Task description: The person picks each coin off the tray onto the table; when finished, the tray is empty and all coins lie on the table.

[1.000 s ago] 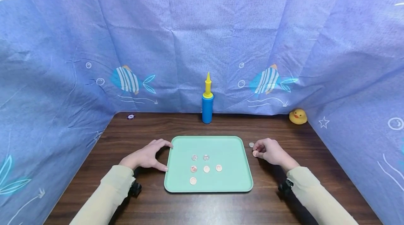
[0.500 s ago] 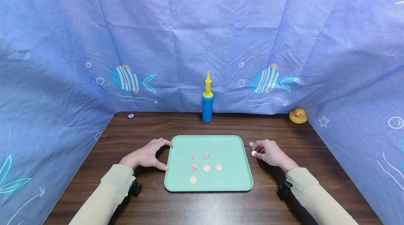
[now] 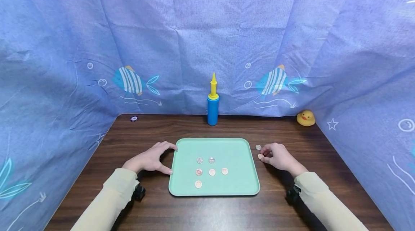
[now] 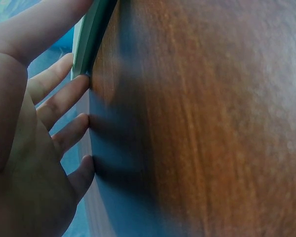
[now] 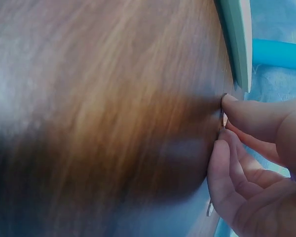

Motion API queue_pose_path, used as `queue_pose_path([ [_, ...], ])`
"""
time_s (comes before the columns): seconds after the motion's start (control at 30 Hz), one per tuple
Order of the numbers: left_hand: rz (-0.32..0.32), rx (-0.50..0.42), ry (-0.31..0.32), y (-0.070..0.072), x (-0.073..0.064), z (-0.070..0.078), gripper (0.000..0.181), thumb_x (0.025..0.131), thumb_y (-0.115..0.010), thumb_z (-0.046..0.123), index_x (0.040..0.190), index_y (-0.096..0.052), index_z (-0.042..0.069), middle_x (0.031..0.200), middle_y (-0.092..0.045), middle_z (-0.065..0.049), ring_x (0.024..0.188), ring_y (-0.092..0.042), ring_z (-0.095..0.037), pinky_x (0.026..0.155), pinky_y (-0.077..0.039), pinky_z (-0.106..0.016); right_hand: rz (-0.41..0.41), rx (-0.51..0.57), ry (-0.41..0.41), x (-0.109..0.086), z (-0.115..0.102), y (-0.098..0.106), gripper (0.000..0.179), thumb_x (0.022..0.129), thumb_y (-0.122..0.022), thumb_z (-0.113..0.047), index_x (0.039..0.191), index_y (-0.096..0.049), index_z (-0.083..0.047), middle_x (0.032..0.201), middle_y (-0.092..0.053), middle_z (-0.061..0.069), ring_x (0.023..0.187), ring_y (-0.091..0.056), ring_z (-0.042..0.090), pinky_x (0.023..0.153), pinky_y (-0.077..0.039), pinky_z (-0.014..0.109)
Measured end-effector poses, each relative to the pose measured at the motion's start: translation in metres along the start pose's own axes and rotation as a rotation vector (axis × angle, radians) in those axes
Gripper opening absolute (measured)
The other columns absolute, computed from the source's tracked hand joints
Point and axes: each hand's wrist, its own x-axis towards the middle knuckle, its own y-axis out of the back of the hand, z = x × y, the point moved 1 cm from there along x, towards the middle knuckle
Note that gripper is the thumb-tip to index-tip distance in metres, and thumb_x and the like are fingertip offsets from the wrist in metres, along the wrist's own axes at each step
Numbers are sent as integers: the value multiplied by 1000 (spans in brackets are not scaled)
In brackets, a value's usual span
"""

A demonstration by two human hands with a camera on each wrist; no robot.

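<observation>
A person in pale cream sleeves [image 3: 103, 198] works over a mint-green tray [image 3: 233, 186] at the middle of a dark wood-grain tabletop [image 3: 152, 211], the left hand [image 3: 150, 159] spread, thumb and fingers well apart, with fingertips against the tray's left rim. Just off the tray's right rim, the right hand [image 3: 279, 156] pinches a pale copper coin [image 3: 260, 156] between thumb and fingers, low at the tabletop; a silver-coloured coin [image 3: 258, 147] lies just beyond it, toward the far edge. Inside the tray, six coins lie flat and apart from one another: two silver-toned coins [image 3: 199, 160] in the row farthest from the person, a reddish coin [image 3: 199, 172] and two pale copper ones [image 3: 212, 172] in the middle row, and a single pale coin [image 3: 198, 184] nearest the front rim. Marks on the coin faces are too small to read, as is the marking at the centre of a dark-rimmed chip [image 3: 134, 118] near the tabletop's far left corner. A blue-and-yellow pump [image 3: 212, 110] stands upright at the middle of the far edge, and a yellow toy duck [image 3: 306, 118] sits at the far right corner, before a blue curtain [image 3: 207, 40] printed with striped fish.
</observation>
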Motion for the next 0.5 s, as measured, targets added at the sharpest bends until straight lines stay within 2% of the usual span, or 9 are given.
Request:
queue_pose_path([
  [0.5, 6, 4, -31, 0, 0, -1, 86, 79, -91, 52, 148, -54, 16, 151, -50, -6, 144, -40, -36, 114, -35, -62, 24, -32, -24, 3, 6, -3, 10, 91, -83, -16, 88, -75, -11, 80, -70, -7, 70, -61, 6, 66, -52, 29],
])
